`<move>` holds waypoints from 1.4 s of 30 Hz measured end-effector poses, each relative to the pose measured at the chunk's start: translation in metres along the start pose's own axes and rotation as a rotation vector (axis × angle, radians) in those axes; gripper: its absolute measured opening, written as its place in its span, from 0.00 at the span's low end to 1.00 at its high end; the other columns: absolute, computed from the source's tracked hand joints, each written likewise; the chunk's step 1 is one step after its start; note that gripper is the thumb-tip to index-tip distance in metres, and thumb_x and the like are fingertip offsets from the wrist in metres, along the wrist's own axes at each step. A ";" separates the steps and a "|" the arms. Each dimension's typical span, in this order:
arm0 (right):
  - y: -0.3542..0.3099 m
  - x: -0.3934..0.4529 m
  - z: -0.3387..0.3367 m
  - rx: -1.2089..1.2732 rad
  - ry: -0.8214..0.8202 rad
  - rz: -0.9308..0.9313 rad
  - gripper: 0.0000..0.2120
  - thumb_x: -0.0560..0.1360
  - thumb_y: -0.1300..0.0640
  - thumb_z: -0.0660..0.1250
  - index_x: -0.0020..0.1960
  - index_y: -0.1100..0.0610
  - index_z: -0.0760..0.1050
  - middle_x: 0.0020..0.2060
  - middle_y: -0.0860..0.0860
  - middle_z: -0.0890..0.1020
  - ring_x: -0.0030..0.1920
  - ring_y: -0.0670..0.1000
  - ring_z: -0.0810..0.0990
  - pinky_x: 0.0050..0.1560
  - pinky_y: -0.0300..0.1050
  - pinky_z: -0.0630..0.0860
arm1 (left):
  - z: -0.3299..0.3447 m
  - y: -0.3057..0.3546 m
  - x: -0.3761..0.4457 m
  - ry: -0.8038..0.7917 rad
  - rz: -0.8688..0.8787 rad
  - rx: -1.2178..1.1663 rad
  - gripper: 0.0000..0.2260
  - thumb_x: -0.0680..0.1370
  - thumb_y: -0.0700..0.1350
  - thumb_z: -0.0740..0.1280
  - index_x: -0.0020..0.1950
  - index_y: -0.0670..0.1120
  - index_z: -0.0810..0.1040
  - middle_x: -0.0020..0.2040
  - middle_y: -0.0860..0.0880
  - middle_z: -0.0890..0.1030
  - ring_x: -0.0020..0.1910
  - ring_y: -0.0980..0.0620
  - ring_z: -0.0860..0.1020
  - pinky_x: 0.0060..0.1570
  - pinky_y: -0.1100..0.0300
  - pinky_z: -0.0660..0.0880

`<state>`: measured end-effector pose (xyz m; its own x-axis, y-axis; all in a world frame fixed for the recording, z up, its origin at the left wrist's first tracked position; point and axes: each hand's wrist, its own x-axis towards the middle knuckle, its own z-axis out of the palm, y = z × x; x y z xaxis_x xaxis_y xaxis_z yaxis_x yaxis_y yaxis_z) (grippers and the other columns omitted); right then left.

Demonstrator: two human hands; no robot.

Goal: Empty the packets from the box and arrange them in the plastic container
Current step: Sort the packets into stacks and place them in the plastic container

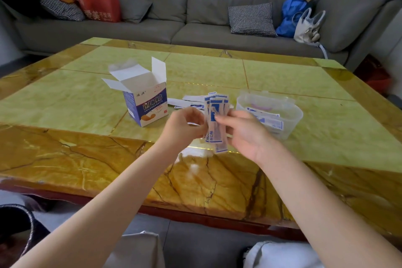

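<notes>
Above the glossy marble table (65,98), the left hand (185,125) and right hand (243,131) pinch a stack of flat paper packets (216,122) upright between the open cardboard box (144,99) and the clear plastic container (289,115), which holds a few packets.

A: Your table (65,154) is glossy polished stone, veined, with glare. The box (148,104)?

B: Matt printed cardboard with plain white flaps. The packets (215,124) you hold look like smooth paper.

A: The container (291,115) is clear, slightly cloudy plastic. The sofa (206,4) is matt grey cloth.
</notes>
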<state>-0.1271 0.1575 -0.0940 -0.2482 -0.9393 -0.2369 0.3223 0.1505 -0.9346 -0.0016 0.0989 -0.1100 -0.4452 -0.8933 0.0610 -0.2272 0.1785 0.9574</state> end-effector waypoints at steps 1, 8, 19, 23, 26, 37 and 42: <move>0.000 0.001 0.001 -0.122 0.069 -0.058 0.07 0.76 0.67 0.62 0.52 0.61 0.75 0.43 0.54 0.81 0.41 0.51 0.80 0.38 0.46 0.79 | 0.000 0.001 0.000 -0.028 0.015 0.040 0.08 0.71 0.35 0.70 0.38 0.46 0.74 0.40 0.48 0.80 0.41 0.49 0.79 0.51 0.52 0.78; 0.008 0.006 -0.018 -1.612 0.098 -0.624 0.13 0.77 0.68 0.57 0.58 0.57 0.69 0.50 0.55 0.79 0.52 0.54 0.77 0.50 0.47 0.75 | -0.014 -0.014 0.008 -0.148 0.018 0.512 0.16 0.71 0.46 0.72 0.57 0.47 0.76 0.49 0.52 0.77 0.37 0.63 0.73 0.37 0.72 0.70; 0.019 0.000 -0.036 -1.764 -0.088 -0.436 0.14 0.79 0.57 0.58 0.64 0.54 0.69 0.55 0.50 0.72 0.59 0.52 0.70 0.54 0.45 0.69 | 0.006 -0.017 0.005 -0.167 0.180 0.859 0.08 0.76 0.44 0.66 0.50 0.42 0.79 0.47 0.44 0.81 0.42 0.50 0.73 0.38 0.61 0.66; 0.009 -0.002 -0.052 -1.752 -0.026 -0.282 0.11 0.78 0.53 0.60 0.57 0.55 0.75 0.51 0.52 0.75 0.53 0.52 0.74 0.49 0.46 0.72 | -0.001 -0.018 0.006 -0.195 0.169 0.908 0.08 0.76 0.46 0.66 0.51 0.45 0.79 0.46 0.47 0.81 0.42 0.50 0.75 0.40 0.60 0.70; 0.010 -0.003 -0.050 -1.624 -0.061 -0.295 0.10 0.76 0.57 0.63 0.56 0.55 0.76 0.49 0.52 0.78 0.45 0.47 0.71 0.44 0.40 0.67 | 0.003 -0.018 0.005 -0.185 0.168 0.864 0.07 0.75 0.45 0.67 0.50 0.45 0.79 0.45 0.47 0.81 0.44 0.49 0.77 0.42 0.57 0.74; 0.011 -0.004 -0.048 -1.690 0.004 -0.412 0.15 0.76 0.66 0.57 0.56 0.56 0.78 0.45 0.57 0.81 0.45 0.57 0.80 0.47 0.51 0.78 | 0.017 -0.014 0.005 -0.146 0.255 1.118 0.09 0.79 0.40 0.58 0.54 0.44 0.77 0.47 0.45 0.80 0.42 0.47 0.77 0.39 0.57 0.71; 0.011 -0.001 -0.047 -1.686 -0.008 -0.444 0.15 0.76 0.68 0.57 0.55 0.56 0.78 0.45 0.56 0.81 0.45 0.55 0.79 0.45 0.47 0.78 | 0.018 -0.013 0.005 -0.155 0.265 1.258 0.07 0.78 0.36 0.59 0.52 0.45 0.75 0.48 0.48 0.79 0.41 0.49 0.76 0.37 0.61 0.70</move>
<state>-0.1664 0.1742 -0.1166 -0.0408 -0.9952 0.0889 -0.9879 0.0269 -0.1526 -0.0161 0.0996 -0.1273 -0.6776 -0.7296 0.0925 -0.7331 0.6801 -0.0055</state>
